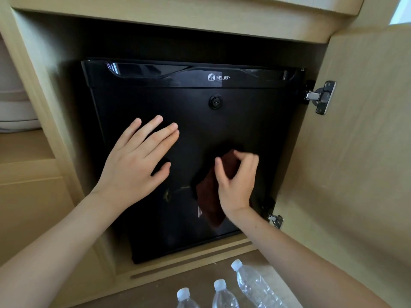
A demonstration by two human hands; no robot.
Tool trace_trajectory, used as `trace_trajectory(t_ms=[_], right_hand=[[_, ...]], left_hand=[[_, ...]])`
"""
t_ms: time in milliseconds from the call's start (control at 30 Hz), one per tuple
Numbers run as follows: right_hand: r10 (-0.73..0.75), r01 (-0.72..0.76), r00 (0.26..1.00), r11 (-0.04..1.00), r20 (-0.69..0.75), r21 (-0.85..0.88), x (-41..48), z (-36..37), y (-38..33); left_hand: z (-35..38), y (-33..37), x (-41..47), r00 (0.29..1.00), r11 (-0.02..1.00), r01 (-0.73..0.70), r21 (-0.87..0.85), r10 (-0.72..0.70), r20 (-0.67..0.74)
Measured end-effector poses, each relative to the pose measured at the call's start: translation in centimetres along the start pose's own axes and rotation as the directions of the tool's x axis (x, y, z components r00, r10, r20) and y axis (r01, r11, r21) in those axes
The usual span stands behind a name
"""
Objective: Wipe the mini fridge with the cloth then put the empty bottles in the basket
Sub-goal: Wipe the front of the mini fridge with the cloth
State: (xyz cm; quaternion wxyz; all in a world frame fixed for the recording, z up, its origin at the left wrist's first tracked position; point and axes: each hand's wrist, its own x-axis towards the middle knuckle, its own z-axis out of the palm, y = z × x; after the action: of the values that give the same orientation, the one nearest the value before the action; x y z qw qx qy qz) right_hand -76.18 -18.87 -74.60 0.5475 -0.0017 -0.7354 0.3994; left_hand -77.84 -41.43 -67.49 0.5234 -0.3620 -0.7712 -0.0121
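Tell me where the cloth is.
Head view: the brown cloth is gripped by the right hand against the mini fridge door, lower right, beside the left hand.

The mini fridge (244,121) sits inside the cabinet (155,23) recess, with the cabinet door (355,152) open at its right. On the fridge front, the left hand (135,161) lies left of the right hand (238,183), which holds the cloth (209,201) against it. Three bottles (224,294) sit before the cabinet.
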Motion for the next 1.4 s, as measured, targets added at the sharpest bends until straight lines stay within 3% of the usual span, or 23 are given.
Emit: trace_trajectory(t_ms=[133, 233, 433, 600, 700, 967, 1200, 1400], right_hand=[[0.006, 0.01, 0.984, 0.996, -0.176, 0.091, 3.4, 1.0, -1.9], [-0.117, 0.116, 0.989, 0.993, -0.088, -0.011, 1.0, 0.6, 0.3], [0.12, -0.112, 0.991, 0.986, 0.065, -0.122, -3.1, -1.2, 2.7], [-0.012, 0.012, 0.995, 1.0, -0.104, 0.0, 3.8, -1.0, 0.1], [0.024, -0.007, 0.983, 0.996, -0.183, 0.093, 4.5, -0.4, 0.1], [0.119, -0.118, 0.993, 0.991, -0.013, 0.059, -0.6, -2.2, 4.2], [0.074, -0.046, 0.962, 0.993, -0.263, 0.11, 6.0, -1.7, 1.6], [0.163, -0.164, 0.985, 0.986, -0.059, -0.009, -0.5, -3.0, 6.1]], left_hand=[[0.0, -0.1, 0.1, 1.0, 1.0, 0.0, 0.005, 0.0, -0.004], [0.0, 0.0, 0.0, 1.0, 1.0, 0.004, 0.005, -0.004, -0.001], [-0.5, 0.0, 0.1, 1.0, 1.0, -0.001, 0.005, 0.001, 0.017], [-0.3, 0.0, 0.0, 1.0, 1.0, -0.002, 0.003, 0.002, 0.013], [0.0, -0.1, -0.1, 1.0, 1.0, -0.003, -0.002, 0.003, 0.003], [-0.1, 0.2, 0.1, 1.0, 1.0, 0.007, -0.007, -0.007, -0.005], [0.1, 0.0, -0.1, 1.0, 1.0, -0.009, -0.005, 0.009, -0.019], [0.3, -0.1, 0.0, 1.0, 1.0, -0.009, -0.007, 0.009, -0.03]])
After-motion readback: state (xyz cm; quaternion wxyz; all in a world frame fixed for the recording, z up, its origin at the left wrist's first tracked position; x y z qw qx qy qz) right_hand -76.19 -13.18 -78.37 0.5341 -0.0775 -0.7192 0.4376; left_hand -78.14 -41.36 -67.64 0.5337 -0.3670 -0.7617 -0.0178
